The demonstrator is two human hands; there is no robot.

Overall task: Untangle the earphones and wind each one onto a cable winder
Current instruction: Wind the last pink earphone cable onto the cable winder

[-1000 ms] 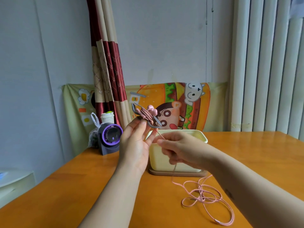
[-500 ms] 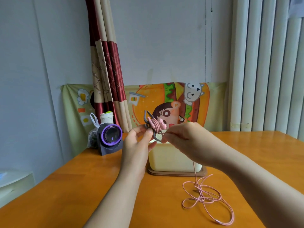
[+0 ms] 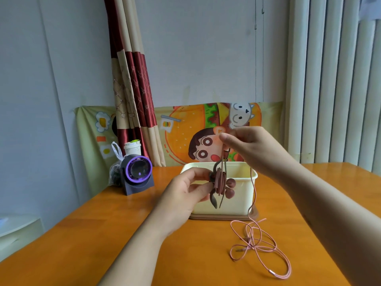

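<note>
My left hand (image 3: pixel 186 190) pinches a dark grey cable winder (image 3: pixel 216 183) in front of the cream box, with several turns of pink earphone cable around it and two pink earbuds (image 3: pixel 229 187) hanging at its right side. My right hand (image 3: pixel 253 148) is raised above and to the right, pinching the pink cable (image 3: pixel 252 195) taut over the winder. From that hand the cable drops past the box's front corner into a loose tangle (image 3: pixel 259 247) on the orange table, ending in a metal plug (image 3: pixel 271 272).
A cream plastic box (image 3: pixel 243 205) on a brown lid stands mid-table behind my hands. At the back left are a grey and purple round device (image 3: pixel 137 175), a plastic bag and a paper cup (image 3: pixel 132 147). Curtain, cartoon cloth and vertical blinds line the walls.
My left hand lowered the winder and turned it edge-on. My right hand rose up and to the right, drawing the cable up over the winder. The loose tangle shifted slightly.
</note>
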